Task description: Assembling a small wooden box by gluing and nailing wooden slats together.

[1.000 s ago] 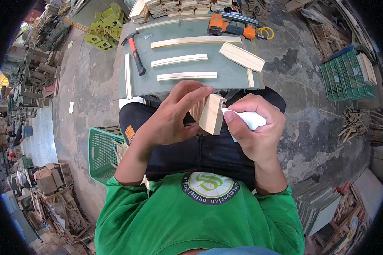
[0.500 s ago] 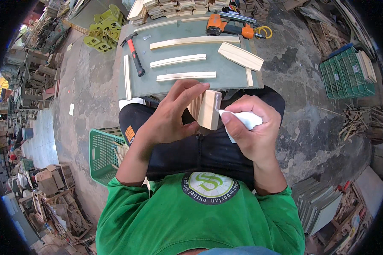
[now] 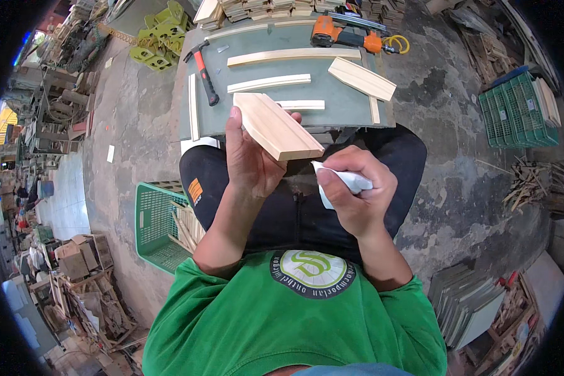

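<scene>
Face of wooden board now up; tip of white pouch off its edge

Table sits beyond left grip and right grip. Layout on it same as half a second ago: wood strips, orange nail gun beyond right grip, hammer beyond and left of left grip. Nearest strip now part hidden by the board.

Board was edge-up at the pouch tip; now rolled broad face up on left grip, near end pointing toward right grip.

Left grip: spread to board width, thumb on left edge, fingers underneath, fingertips showing at opposite edge.

Right grip: thumb and fingers pinching the pouch, tip just beside board's near end, looks apart.
</scene>
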Motion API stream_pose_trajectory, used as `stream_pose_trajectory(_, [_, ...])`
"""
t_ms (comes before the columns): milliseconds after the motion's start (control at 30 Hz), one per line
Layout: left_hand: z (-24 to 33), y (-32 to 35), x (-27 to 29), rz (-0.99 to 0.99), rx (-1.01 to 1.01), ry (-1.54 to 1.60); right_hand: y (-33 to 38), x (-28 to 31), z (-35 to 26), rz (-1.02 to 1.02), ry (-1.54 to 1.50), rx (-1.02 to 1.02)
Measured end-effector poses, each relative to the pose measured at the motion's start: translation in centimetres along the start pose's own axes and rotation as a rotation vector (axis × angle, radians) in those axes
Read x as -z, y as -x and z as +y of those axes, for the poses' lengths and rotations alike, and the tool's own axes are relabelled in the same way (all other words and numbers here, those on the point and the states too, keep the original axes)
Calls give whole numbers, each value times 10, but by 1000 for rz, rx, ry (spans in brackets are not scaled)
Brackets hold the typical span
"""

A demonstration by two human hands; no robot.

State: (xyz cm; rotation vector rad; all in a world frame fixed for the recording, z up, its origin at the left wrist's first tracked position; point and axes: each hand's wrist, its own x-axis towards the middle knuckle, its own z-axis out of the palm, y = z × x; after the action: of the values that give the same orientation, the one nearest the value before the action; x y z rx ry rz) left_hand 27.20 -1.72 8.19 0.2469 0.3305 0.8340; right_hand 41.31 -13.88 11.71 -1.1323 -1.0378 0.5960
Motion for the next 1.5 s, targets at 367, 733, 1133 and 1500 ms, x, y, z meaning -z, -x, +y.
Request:
stream_pose_trajectory(367, [-6,1,-9,0,-68,-115,0,0,1,29,100,12])
stream_pose_trajectory(733, [-3,1,-9,15,-30,-56,-2,5,2,45,104,-16])
stream_pose_trajectory(1133, [-3,0,-15,67,-43,-64,1,8,5,84,56,-80])
stream_pose_trajectory(1500, [-5,-1,-9,16,-52,-56,-1,-1,4,36,70,47])
